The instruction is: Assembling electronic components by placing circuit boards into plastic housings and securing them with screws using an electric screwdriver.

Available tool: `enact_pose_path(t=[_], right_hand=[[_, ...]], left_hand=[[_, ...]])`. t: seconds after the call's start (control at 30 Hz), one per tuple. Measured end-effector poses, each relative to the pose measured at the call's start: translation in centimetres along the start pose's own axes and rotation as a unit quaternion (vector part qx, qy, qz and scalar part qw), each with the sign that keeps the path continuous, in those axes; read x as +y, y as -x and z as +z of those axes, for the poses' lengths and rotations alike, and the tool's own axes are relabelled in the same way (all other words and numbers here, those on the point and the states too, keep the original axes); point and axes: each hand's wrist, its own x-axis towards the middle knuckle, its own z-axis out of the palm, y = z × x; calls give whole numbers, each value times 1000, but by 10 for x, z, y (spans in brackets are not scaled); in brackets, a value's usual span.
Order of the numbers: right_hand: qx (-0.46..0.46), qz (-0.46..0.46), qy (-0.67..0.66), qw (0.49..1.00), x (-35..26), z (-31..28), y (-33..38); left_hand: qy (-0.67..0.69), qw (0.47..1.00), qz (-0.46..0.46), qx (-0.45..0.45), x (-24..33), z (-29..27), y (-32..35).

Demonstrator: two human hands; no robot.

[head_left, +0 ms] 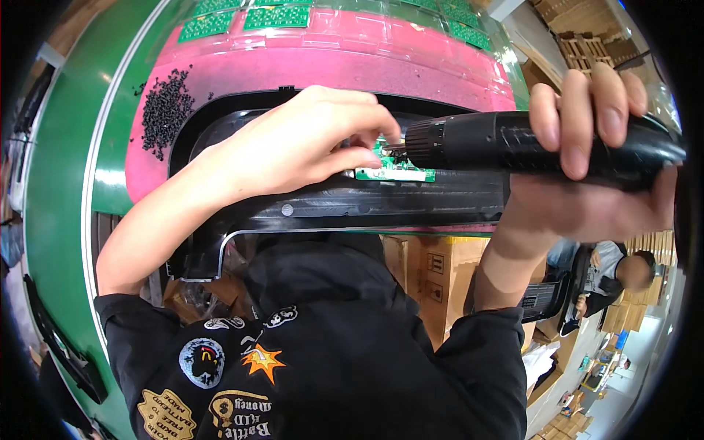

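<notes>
My right hand [583,125] is wrapped round a black electric screwdriver [469,138], which lies almost level and points left. Its tip reaches a small green circuit board [396,174] in a long black plastic housing [330,209]. Over the board's left part, my left hand [315,136] has its fingers curled, thumb and fingertips close together by the screwdriver's tip. Whatever lies between those fingertips is hidden. The board's far side is partly covered by my hand and the tool.
A heap of small black screws [165,110] lies on the pink mat [337,70] at left. Beyond are clear plastic trays [352,33] with several green boards [277,16]. Cardboard boxes [436,282] stand below the table edge. Another person [605,275] is at the far right.
</notes>
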Motion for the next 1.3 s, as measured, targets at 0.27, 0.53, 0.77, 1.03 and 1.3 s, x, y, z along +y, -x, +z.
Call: enact_pose_path(t=[0.27, 0.53, 0.77, 1.03, 1.3], right_hand=[[-56, 18, -7, 998, -4, -6, -8], [-28, -12, -142, 989, 32, 5, -6], [-114, 54, 56, 990, 39, -23, -15], [70, 56, 173, 981, 55, 7, -10], [-6, 113, 192, 975, 66, 14, -18]], left_hand=[[-41, 994, 82, 65, -1, -5, -1], [-38, 997, -4, 60, -6, -6, 1], [-37, 962, -85, -257, 1, -14, 6], [-75, 964, 19, -253, -1, -6, 12], [-177, 941, -71, -280, 8, -9, 14]])
